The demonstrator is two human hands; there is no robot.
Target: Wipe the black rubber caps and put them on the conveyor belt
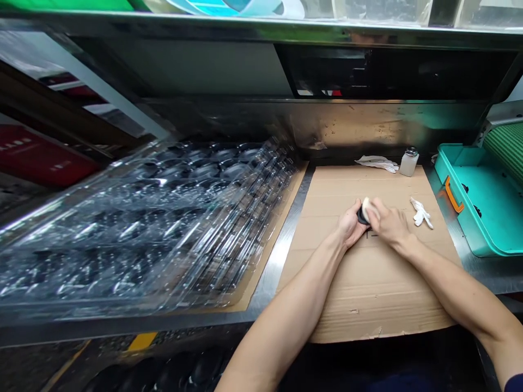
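Over the cardboard sheet (368,288), my left hand (350,224) is closed around a small black rounded part (361,216), mostly covered by the fingers. My right hand (388,220) pinches a white pad (365,207), which looks like cloth or cotton, and presses it on the black part. The two hands meet at this part. A crumpled white cloth (421,213) lies on the cardboard to the right of my right hand. Behind it stands a small bottle (409,162) with a metal top, beside a white glove or cloth (376,163).
Clear plastic trays (163,228) with black rounded parts are stacked at the left, on more cardboard. A teal bin (478,218) with an orange handle (452,194) stands at the right, with a few small black pieces inside. A metal shelf (261,30) crosses above the bench.
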